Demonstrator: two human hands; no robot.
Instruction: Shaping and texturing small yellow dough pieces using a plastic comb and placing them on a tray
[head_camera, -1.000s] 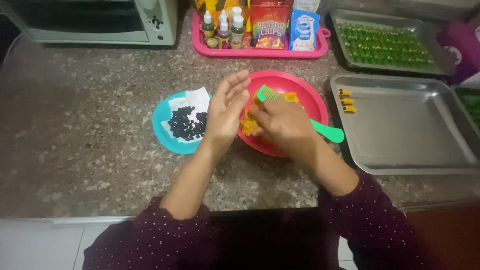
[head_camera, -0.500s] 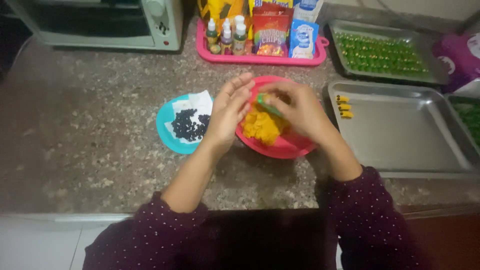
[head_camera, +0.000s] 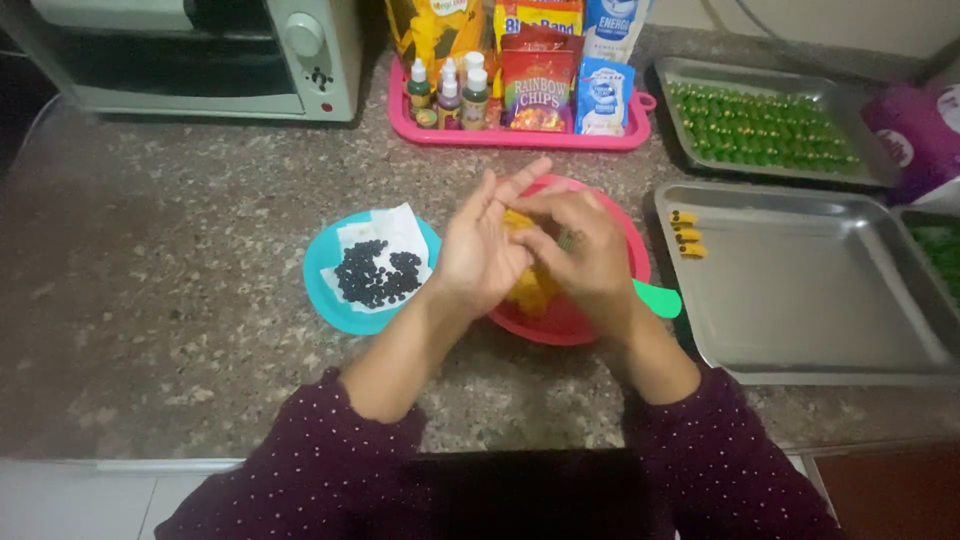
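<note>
Over the red bowl: both hands meeting, palms turned toward each other above a round red plastic bowl (head_camera: 590, 325) near the middle of the speckled brown stone tabletop (head_camera: 180, 300).
Left hand (head_camera: 482, 248): fingers straight and held together, palm cupped against a lump of yellow-orange dough (head_camera: 530, 290); touching the right hand.
Right hand (head_camera: 585, 250): fingers curled over the same yellow dough, pressing it against the left palm; a small dark-green bit showing between the fingers, too small to tell what.
Dough: partly hidden between the hands, the rest hanging just above the bowl's inside.
Green plastic handle (head_camera: 655, 298): sticking out over the bowl's right rim, its other end hidden under the right hand.
Left of bowl: round turquoise plate (head_camera: 325, 290) lined with white paper, bearing a heap of small dark round pieces (head_camera: 375, 275); just beside the bowl.
Right of bowl: shallow steel tray (head_camera: 830, 320), three small yellow shaped pieces (head_camera: 685, 233) in its near-left corner.
Far right: second steel tray (head_camera: 690, 75) filled with rows of green pieces (head_camera: 765, 125).
Behind bowl: pink plastic tray (head_camera: 520, 137) with small dropper bottles (head_camera: 450, 90) and packets.
Far left: white countertop oven (head_camera: 200, 50).
</note>
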